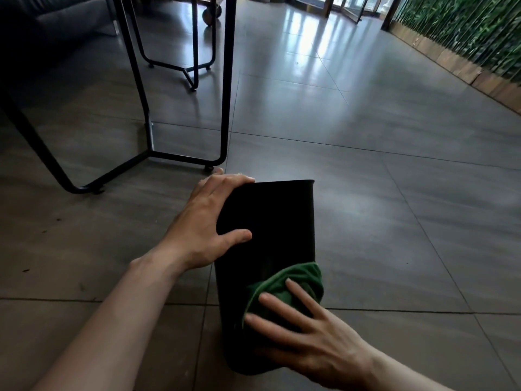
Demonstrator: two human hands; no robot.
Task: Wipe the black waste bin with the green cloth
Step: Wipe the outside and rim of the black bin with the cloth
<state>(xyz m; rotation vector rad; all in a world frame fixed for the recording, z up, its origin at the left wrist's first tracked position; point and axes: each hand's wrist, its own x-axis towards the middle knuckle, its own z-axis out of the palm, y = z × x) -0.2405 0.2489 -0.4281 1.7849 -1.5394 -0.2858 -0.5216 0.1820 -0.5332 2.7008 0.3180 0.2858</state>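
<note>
The black waste bin [277, 221] lies on its side on the grey tiled floor, its long axis running away from me. My left hand [205, 221] grips its left side near the far end, fingers over the far rim and thumb on the upper face. My right hand [298, 331] presses the green cloth [293, 280] flat against the bin's upper face near its close end. The cloth is bunched under my fingers and spills toward the bin's right edge.
A black metal table frame [225, 88] stands just beyond the bin to the left, its foot close to my left hand. A second frame [194, 71] is farther back. A green plant wall [465, 32] with a wooden base runs along the right.
</note>
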